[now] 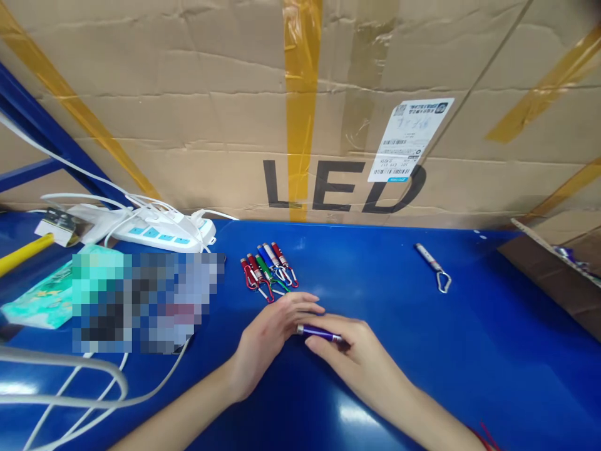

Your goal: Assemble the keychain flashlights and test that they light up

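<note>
A small purple keychain flashlight [320,333] lies between the thumb and fingers of my right hand [369,360], its silver tip pointing left. My left hand [265,344] is held up beside that tip with its fingers stretched out and close to my right fingers. Whether the two hands touch is unclear. Just beyond my left hand, several similar flashlights lie side by side, among them a green flashlight [263,268] and a blue flashlight [268,255], the rest mostly red, with carabiner clips toward me. A silver flashlight [427,255] with its clip lies apart at the right.
A large cardboard box [211,125] marked LED stands along the back of the blue table [469,351]. At left are a white power strip [154,237], loose white cables [117,382], a green packet [51,294] and blurred-out items. An open carton [549,275] sits at right.
</note>
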